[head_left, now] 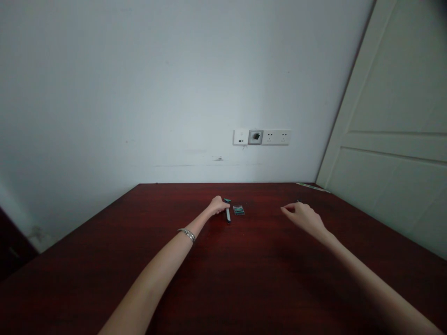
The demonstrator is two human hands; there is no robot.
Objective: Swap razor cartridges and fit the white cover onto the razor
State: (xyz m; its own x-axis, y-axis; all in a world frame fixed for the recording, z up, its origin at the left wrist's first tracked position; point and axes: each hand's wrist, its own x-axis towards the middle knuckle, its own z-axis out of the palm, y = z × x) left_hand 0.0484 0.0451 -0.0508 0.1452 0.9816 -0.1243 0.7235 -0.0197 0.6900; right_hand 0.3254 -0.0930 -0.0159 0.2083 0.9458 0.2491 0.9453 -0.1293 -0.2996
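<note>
Presently, left hand [217, 205] is on a razor-shaped tool [228, 215], thumb across the neck just below the green-and-dark head, fingers curled behind; it reads as a pinch, though the fingertips are hidden. Tool sits near the middle of the dark red table [223, 279], toward the far edge, its pale handle with the dark end pointing back at the wearer. Just right of it, apart: a small clear case [239, 210], green inside. Right hand [304, 217] hovers or rests well to the right, thumb and forefinger reaching inward, tips close together; cannot tell whether they meet or grip anything. Small dark tip [298, 201] shows behind its knuckles, unidentified. Metal bracelet [188, 234] on left wrist. Thin strip [313, 187] lies at the far right corner.
</note>
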